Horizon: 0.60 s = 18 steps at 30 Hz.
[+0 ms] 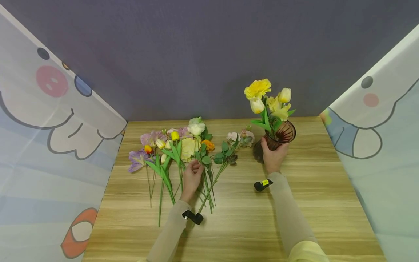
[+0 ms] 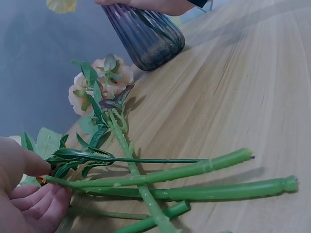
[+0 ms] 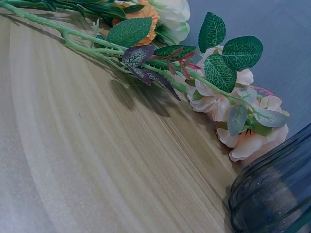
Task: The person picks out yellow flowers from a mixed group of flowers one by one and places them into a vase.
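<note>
- Your left hand has its grip pinched on a slim green plastic-looking stem, among artificial flowers strewn across the wood-grain bench.
- Your right hand has its grip clamped near the rim of a ribbed purple glass-like vase, right of the strewn flowers.
- The stem looks light and springy; take it mid-length, sparing soft petals.
- The vase looks heavier, slippery, breakable; hold its neck.

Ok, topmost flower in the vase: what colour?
Bright yellow; the topmost flower shows best in the head view.
</note>
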Motion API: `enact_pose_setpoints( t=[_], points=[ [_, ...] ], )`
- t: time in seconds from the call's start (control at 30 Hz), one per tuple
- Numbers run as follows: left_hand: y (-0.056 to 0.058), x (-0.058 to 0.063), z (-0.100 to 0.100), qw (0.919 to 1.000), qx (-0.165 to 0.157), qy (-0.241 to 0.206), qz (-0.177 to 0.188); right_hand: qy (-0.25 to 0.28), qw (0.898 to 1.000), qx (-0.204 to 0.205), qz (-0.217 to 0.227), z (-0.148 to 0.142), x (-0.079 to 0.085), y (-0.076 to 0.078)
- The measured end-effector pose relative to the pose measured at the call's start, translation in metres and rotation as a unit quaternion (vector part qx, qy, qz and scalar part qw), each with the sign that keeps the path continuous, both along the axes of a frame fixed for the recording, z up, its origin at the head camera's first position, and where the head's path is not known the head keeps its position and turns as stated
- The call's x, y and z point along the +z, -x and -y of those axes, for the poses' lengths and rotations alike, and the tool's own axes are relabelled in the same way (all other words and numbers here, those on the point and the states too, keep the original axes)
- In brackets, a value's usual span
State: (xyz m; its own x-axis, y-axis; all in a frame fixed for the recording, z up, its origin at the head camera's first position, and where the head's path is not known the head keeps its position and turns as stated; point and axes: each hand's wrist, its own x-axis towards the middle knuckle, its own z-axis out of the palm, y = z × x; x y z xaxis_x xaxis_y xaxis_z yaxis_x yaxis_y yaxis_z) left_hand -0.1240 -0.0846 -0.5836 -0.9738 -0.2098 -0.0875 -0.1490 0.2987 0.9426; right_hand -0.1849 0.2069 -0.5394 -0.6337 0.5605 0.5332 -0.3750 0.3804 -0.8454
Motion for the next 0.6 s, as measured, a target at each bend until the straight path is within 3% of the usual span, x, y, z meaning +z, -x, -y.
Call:
enact_pose_setpoints(
  t=[0.4, 0.6],
  points=[
    [0.003, 0.003, 0.001, 0.9988, -0.03, 0.011, 0.037, 0.014, 1.0, 0.001, 0.009, 0.0, -0.001, 0.001],
    [0.003, 0.009, 0.0, 0.9973, -0.048, -0.035, 0.043, 0.008, 1.0, 0.005, 0.004, -0.001, -0.002, 0.002]
  ],
)
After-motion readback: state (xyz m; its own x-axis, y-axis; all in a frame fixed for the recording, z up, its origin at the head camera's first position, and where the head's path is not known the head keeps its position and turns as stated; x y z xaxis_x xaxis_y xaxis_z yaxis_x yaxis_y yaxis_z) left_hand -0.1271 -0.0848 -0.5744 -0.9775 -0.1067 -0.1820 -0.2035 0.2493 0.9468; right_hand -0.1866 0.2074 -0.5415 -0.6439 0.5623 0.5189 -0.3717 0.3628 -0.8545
